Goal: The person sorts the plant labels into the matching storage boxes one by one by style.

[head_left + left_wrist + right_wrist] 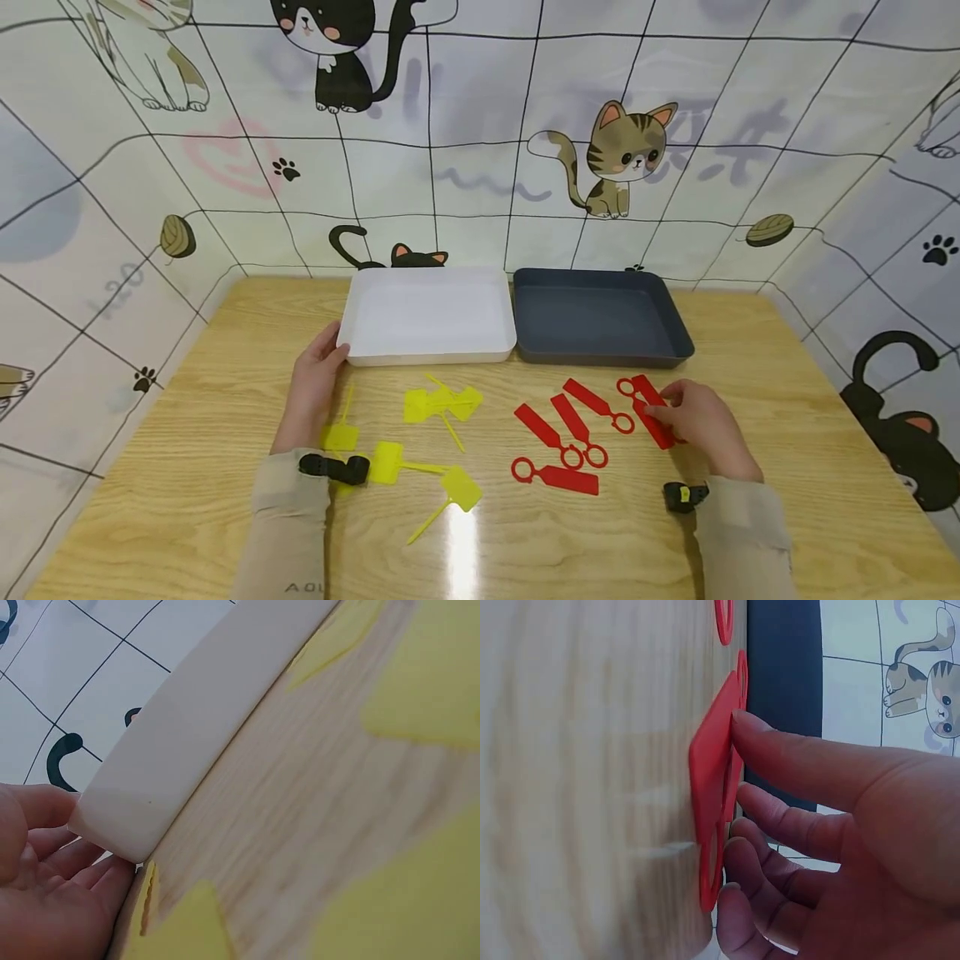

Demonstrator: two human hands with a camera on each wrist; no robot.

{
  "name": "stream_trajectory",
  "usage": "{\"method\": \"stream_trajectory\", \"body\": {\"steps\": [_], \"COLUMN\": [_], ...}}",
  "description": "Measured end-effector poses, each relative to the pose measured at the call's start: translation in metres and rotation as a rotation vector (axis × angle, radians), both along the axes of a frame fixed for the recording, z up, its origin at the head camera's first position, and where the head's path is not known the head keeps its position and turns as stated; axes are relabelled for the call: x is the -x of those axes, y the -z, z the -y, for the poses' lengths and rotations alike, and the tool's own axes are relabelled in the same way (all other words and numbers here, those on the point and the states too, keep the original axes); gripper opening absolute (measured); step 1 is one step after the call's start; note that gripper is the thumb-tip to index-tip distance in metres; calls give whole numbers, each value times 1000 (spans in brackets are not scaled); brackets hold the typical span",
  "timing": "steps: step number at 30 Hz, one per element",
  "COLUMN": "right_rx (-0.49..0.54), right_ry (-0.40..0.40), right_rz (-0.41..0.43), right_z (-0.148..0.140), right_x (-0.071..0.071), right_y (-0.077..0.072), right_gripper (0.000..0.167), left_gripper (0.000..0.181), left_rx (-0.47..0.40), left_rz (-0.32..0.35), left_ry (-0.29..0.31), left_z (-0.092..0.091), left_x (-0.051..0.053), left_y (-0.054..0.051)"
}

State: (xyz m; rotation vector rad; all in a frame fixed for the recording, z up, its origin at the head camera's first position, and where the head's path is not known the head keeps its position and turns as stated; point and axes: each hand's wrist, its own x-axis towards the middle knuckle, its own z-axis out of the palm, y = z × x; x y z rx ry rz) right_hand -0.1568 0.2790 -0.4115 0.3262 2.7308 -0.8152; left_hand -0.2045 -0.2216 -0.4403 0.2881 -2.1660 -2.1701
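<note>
In the head view, we see the left hand [313,379] at the near left corner of the white tray [427,312], which stands on the wooden tabletop [600,550] just beside the dark tray [600,321]. The right hand [701,421] is at two overlapping red tags [658,432], in front of the dark tray's right part. To their left we count four more red tags [570,480], each with a ring at one end, then several yellow tags [387,462] with thin stems, some partly hidden by the left wrist. Behind the trays is a wall covering [476,179] printed with cats.

In the left wrist view, we see the left fingers [105,889] bent around the end of the white tray, gripping its corner, with yellow tags close by.

In the right wrist view, we see the thumb tip touching the upper of the overlapping red tags, the other fingers bent beside them; whether they pinch it, we cannot tell.
</note>
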Motion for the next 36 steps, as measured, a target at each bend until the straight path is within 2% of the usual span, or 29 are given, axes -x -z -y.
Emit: {"method": "stream_trajectory", "body": {"steps": [8, 14, 17, 21, 24, 28, 31, 36], "right_rx": [64, -49, -102, -93, -94, -158, -204, -214], "right_ry": [17, -29, -54, -75, -99, -127, -159, -199], "right_rz": [26, -26, -32, 1, 11, -37, -88, -116], "right_z": [-4, 1, 2, 1, 2, 7, 11, 15], "right_x": [1, 3, 3, 3, 3, 3, 3, 6], "right_y": [-6, -12, -14, -14, -14, -15, -15, -12], "right_gripper": [35, 28, 25, 22, 24, 27, 21, 17], "left_gripper": [47, 47, 47, 47, 46, 44, 44, 44], "left_rx": [30, 73, 65, 32, 45, 67, 51, 32], "left_rz": [-17, -4, -1, 5, 15, 23, 22, 21], "left_ry": [6, -4, -1, 0, -16, -32, -27, -35], "left_z": [1, -2, -4, -5, -3, 0, 0, 1], "left_x": [7, 8, 8, 8, 6, 3, 3, 5], "left_y": [0, -2, -2, 0, 1, 2, 1, 0]}}
